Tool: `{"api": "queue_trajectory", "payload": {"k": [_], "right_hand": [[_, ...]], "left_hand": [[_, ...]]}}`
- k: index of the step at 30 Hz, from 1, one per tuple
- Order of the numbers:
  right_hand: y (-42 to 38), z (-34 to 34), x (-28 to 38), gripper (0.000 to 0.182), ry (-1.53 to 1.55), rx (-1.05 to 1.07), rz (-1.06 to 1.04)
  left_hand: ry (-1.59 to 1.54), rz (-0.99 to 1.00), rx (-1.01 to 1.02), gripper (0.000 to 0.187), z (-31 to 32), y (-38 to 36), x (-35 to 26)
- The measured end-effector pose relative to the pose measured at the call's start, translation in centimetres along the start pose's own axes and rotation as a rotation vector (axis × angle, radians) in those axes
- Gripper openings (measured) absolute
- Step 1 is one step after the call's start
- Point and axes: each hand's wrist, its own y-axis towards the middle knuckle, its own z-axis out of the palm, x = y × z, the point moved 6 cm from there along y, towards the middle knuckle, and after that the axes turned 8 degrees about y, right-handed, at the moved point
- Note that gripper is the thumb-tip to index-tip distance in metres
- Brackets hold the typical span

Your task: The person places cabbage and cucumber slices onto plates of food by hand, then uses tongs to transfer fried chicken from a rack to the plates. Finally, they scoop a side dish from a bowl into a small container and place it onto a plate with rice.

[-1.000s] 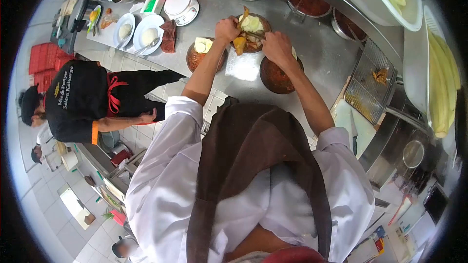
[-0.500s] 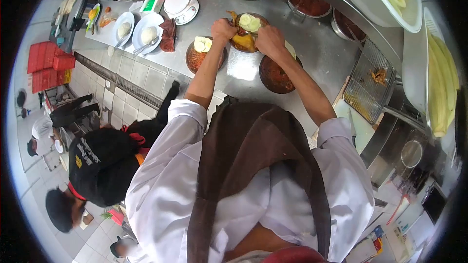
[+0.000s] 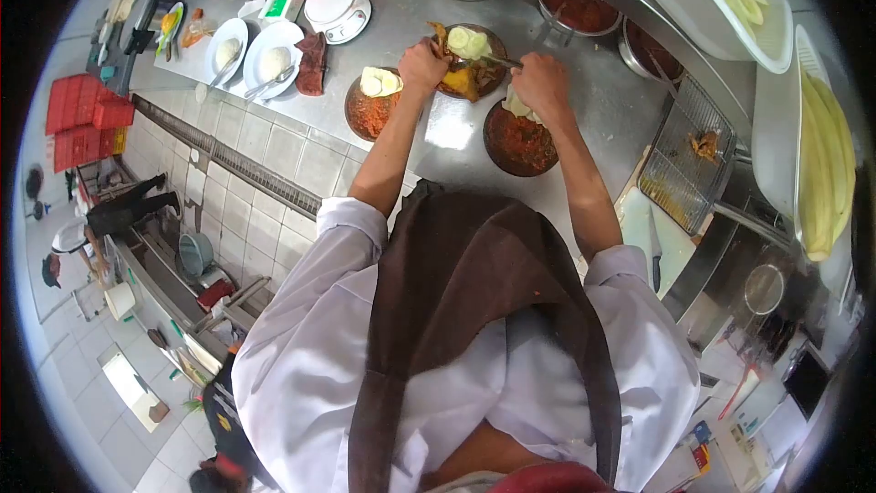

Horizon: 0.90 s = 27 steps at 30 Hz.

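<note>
My left hand (image 3: 423,66) is closed at the left side of the middle dark round dish (image 3: 497,80). Its fingertips are beside a golden-brown fried piece (image 3: 438,35), and whether they grip it is hidden. In my right hand (image 3: 540,84) is a thin grey utensil (image 3: 498,60), its far end reaching over that dish; its kind cannot be made out. Pale green slices (image 3: 468,43) and a yellow-brown piece of food (image 3: 459,83) lie in the dish. Nearer me are two more dark dishes, a left one (image 3: 370,117) and a right one (image 3: 518,141), both with red paste.
White plates with rice (image 3: 273,62) and a white scale (image 3: 337,7) stand to the left. Bowls of red sauce (image 3: 577,5) line the back. At right are a wire rack (image 3: 680,164), a knife (image 3: 654,251) on a board, and raised white tubs (image 3: 774,55).
My right hand has moved right and slightly toward me, so the grey utensil now shows. The yellow-brown food has shifted slightly. A person in black at lower left has moved down, mostly out of view.
</note>
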Motion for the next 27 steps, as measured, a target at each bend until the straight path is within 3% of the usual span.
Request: {"api": "queue_trajectory", "payload": {"k": [10, 16, 18, 22, 25, 27], "right_hand": [[0.2, 3.2, -0.3, 0.021, 0.005, -0.075, -0.042], [0.1, 3.4, -0.2, 0.020, 0.009, -0.083, -0.051], [0.0, 3.5, -0.2, 0.019, 0.035, -0.102, -0.043], [-0.8, 2.9, 0.1, 0.020, 0.027, -0.084, -0.018], [-1.4, 2.0, -0.2, 0.021, 0.032, -0.072, -0.007], [-1.8, 2.4, -0.3, 0.021, 0.037, -0.043, -0.036]], "left_hand": [[-0.070, 0.069, -0.014, 0.026, 0.8, 0.2, -0.4], [0.151, 0.252, -0.113, 0.019, 1.1, 0.9, -1.5], [0.198, 0.131, -0.049, 0.024, 1.1, 1.3, -1.3], [0.234, 0.155, 0.023, 0.035, 1.5, 1.7, -1.5], [0.214, 0.129, -0.028, 0.036, 1.3, 1.7, -1.3], [0.178, 0.221, -0.063, 0.034, 1.3, 1.2, -1.5]]}}
